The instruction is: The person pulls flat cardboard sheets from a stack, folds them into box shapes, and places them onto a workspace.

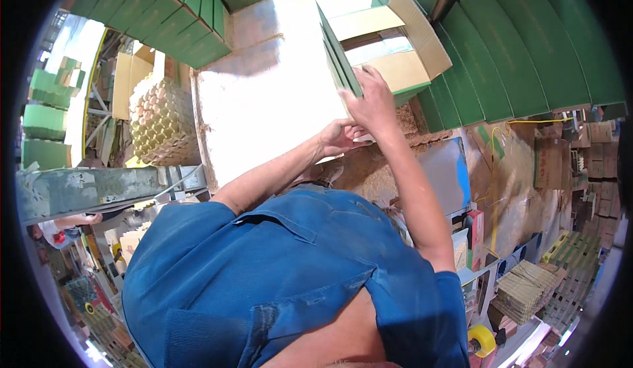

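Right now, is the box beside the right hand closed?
No, the box beside the right hand stands open, its brown inside showing.

An open green cardboard box (401, 70), tan inside, has upright green panels (338, 59) along its left side.

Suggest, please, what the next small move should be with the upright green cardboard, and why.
Probably bring the left hand up to steady the green cardboard: the right hand grips its near edge, the left is close below, and the cardboard stands tall beside the open carton.
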Available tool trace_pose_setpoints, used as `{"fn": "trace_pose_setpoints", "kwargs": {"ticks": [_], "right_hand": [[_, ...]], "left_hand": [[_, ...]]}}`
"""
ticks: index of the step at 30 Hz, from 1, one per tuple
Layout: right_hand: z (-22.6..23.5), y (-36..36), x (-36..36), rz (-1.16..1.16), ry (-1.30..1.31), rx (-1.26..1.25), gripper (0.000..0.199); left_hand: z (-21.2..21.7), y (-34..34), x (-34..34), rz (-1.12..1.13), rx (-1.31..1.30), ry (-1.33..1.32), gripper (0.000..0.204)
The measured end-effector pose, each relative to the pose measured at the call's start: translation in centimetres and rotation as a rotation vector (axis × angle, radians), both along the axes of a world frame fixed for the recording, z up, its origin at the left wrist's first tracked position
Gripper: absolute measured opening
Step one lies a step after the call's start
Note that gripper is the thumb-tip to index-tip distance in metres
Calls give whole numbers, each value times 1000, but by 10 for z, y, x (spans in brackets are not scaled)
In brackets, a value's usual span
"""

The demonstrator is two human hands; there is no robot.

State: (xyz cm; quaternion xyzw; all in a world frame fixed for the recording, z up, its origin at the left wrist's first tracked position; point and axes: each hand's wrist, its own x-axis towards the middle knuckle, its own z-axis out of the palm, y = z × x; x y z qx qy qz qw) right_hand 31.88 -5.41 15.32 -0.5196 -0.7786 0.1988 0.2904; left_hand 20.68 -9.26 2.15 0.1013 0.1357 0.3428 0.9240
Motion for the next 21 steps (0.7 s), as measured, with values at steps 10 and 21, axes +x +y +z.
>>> {"fn": "trace_pose_setpoints", "kwargs": {"ticks": [10,21], "right_hand": [[47,-54,55,-281,632,-66,24],[26,-284,216,-445,446,-450,31]], "left_hand": [[26,2,15,-35,-65,123,75],[-26,-90,126,-486,-100,4,48]]}}
